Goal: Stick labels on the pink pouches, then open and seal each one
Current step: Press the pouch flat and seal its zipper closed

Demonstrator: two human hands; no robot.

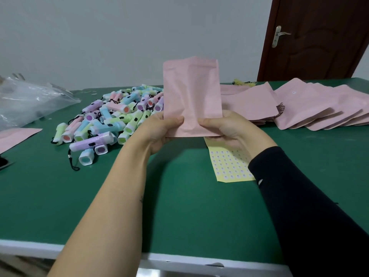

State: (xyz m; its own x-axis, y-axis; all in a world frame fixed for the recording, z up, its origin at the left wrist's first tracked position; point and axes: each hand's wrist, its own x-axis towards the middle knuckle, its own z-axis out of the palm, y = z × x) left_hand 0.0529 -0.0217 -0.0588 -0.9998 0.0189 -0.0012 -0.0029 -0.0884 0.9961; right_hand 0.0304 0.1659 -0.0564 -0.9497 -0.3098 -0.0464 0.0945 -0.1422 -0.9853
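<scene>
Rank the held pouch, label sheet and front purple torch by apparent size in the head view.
1. pouch, though raised nearer the camera.
2. label sheet, partly hidden by the sleeve.
3. purple torch.

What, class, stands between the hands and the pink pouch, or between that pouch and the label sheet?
Nothing visible. The left hand and right hand pinch the pouch at its lower edge. The label sheet lies on the table beneath, partly covered by the right wrist.
</scene>
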